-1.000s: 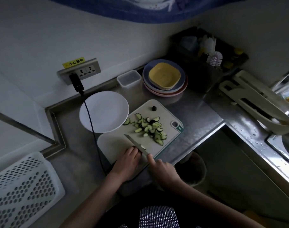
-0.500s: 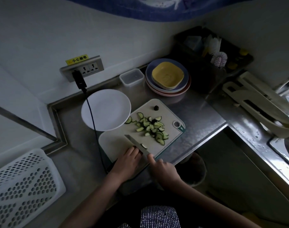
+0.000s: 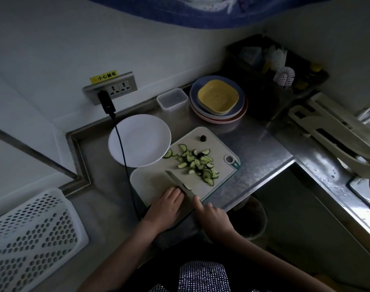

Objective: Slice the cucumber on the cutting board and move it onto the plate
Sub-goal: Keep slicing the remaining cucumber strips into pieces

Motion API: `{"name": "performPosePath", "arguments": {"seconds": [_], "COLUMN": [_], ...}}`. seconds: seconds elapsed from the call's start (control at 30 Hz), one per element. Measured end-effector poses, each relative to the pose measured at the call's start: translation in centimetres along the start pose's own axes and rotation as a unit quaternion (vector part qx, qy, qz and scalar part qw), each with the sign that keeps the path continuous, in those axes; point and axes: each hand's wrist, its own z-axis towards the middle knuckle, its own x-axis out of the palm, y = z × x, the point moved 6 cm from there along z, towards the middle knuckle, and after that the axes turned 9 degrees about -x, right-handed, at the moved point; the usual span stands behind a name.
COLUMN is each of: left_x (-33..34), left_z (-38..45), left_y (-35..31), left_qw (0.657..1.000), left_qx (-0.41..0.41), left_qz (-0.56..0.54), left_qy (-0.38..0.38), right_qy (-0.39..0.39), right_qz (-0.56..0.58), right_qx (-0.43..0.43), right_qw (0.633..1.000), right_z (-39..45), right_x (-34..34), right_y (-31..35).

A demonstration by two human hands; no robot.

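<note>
A pale cutting board lies on the steel counter with a pile of green cucumber slices on its far right half. A dark cucumber end sits alone near the board's far edge. My right hand grips the knife by its handle, with the forefinger along the spine and the blade pointing away to the left. My left hand curls its fingertips over a small dark cucumber stub right against the blade. One fresh slice lies on the blade's right side. The white plate holds nothing.
A black cable runs from the wall socket across the plate's left edge and past the board. Stacked plates with a yellow dish and a clear box stand behind. A white perforated basket sits at left, and a sink edge is at right.
Hardly anything differs: both hands and the knife stay at the board's near edge, and only the view has shifted a little.
</note>
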Motion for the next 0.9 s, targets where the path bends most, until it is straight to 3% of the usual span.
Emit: {"name": "performPosePath", "arguments": {"seconds": [0.27, 0.57, 0.73, 0.9], "left_x": [-0.8, 0.0, 0.0, -0.2], "left_z": [-0.2, -0.3, -0.4, -0.3], "left_y": [-0.3, 0.3, 0.1, -0.1], "left_qw": [0.999, 1.000, 1.000, 1.000], "left_qx": [-0.001, -0.013, -0.001, 0.005], "left_qz": [-0.003, -0.012, -0.024, -0.025], "left_qy": [-0.041, -0.007, -0.008, -0.007], "right_qy": [0.025, 0.031, -0.020, -0.001], "right_qz": [0.017, -0.014, -0.071, -0.029], "right_qx": [0.009, 0.022, 0.035, 0.039], "right_qw": [1.000, 0.999, 0.997, 0.999], "right_z": [-0.4, -0.2, 0.1, 0.3], "right_x": [-0.2, -0.1, -1.1, -0.9], "right_y": [1.2, 1.6, 1.6, 0.9]}}
